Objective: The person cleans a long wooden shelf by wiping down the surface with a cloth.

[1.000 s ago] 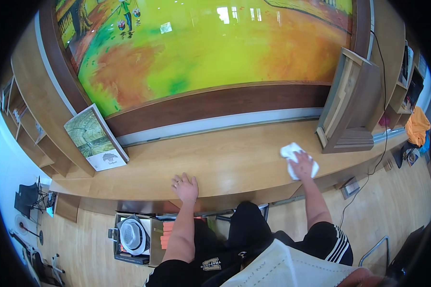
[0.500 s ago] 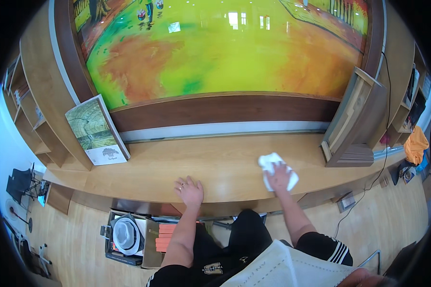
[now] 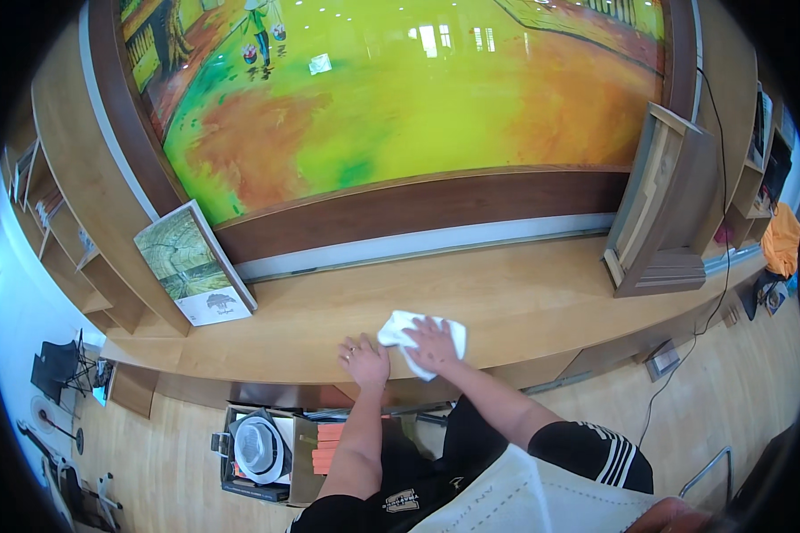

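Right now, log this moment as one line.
right fingers: spread over white cloth | left fingers: resting on wooden counter, left of cloth | colourful picture: behind counter

Right hand (image 3: 431,346) flat on a white cloth (image 3: 396,330)

The cloth lies rumpled on a curved wooden counter (image 3: 524,289), under the right hand's outstretched fingers. Just beside it, the left hand (image 3: 364,361) rests palm down near the counter's front edge – fingers spread. A large book (image 3: 194,266) leans at the counter's left end; a brown wooden frame (image 3: 671,209) stands toward the right. Behind rises a glossy yellow-green painting (image 3: 418,107). Below – on the floor – sits a box (image 3: 306,462) beside orange blocks (image 3: 325,447).
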`<action>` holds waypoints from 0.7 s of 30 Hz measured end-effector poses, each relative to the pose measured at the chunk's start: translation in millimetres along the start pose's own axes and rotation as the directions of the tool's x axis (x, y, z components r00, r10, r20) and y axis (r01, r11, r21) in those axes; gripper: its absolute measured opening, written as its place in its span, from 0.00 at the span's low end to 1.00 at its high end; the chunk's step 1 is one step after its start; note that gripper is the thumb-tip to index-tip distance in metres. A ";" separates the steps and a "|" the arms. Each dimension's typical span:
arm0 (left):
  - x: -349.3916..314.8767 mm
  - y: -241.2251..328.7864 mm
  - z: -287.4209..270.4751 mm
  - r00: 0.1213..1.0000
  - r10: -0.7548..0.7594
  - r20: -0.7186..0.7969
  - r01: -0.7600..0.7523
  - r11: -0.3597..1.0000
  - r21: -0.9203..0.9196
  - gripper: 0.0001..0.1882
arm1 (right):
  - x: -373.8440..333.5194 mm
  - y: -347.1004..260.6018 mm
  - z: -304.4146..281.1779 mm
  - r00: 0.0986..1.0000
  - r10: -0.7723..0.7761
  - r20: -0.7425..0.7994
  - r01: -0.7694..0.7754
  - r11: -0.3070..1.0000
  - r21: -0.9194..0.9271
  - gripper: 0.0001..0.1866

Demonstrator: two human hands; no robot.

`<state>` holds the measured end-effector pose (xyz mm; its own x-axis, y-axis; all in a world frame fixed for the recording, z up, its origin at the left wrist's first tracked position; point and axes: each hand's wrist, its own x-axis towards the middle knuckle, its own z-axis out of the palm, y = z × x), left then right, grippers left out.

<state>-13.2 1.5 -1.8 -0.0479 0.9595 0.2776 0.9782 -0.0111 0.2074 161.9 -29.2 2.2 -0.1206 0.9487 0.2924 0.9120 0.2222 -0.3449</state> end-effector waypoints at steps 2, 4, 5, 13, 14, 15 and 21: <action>0.3 0.2 1.5 0.997 0.018 -0.073 -0.017 1.000 0.026 0.30 | -4.0 42.0 -16.9 0.990 0.118 -0.080 -0.122 0.991 -0.051 0.27; 2.2 2.2 7.0 0.993 0.036 -0.112 -0.032 0.999 0.031 0.30 | -14.7 96.8 -31.0 0.967 0.198 -0.161 -0.213 0.974 -0.078 0.26; 2.7 -0.6 10.8 0.992 0.037 -0.121 -0.033 0.999 0.037 0.30 | -21.0 120.3 -40.8 0.956 0.237 -0.175 -0.255 0.962 -0.093 0.27; 2.7 -1.6 10.1 0.994 0.026 -0.110 -0.021 0.999 0.048 0.30 | -88.2 263.8 -110.0 0.810 0.506 -0.296 -0.569 0.800 -0.191 0.28; 2.7 -0.2 9.0 0.994 0.028 -0.105 -0.024 0.999 0.045 0.30 | -96.9 277.9 -118.5 0.786 0.536 -0.308 -0.605 0.770 -0.202 0.29; 2.9 1.0 7.5 0.994 0.032 -0.101 -0.028 0.999 0.041 0.30 | -104.9 290.1 -128.1 0.756 0.569 -0.324 -0.643 0.739 -0.201 0.29; 4.7 2.5 5.7 0.997 0.014 -0.081 -0.010 0.999 0.048 0.31 | -131.2 327.9 -156.3 0.661 0.661 -0.357 -0.742 0.646 -0.178 0.29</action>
<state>-9.8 7.6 -5.4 -0.0505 0.9331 0.3560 0.9872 -0.0073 0.1591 538.0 -116.0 -9.8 0.6625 0.6933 0.2834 0.7486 -0.6005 -0.2810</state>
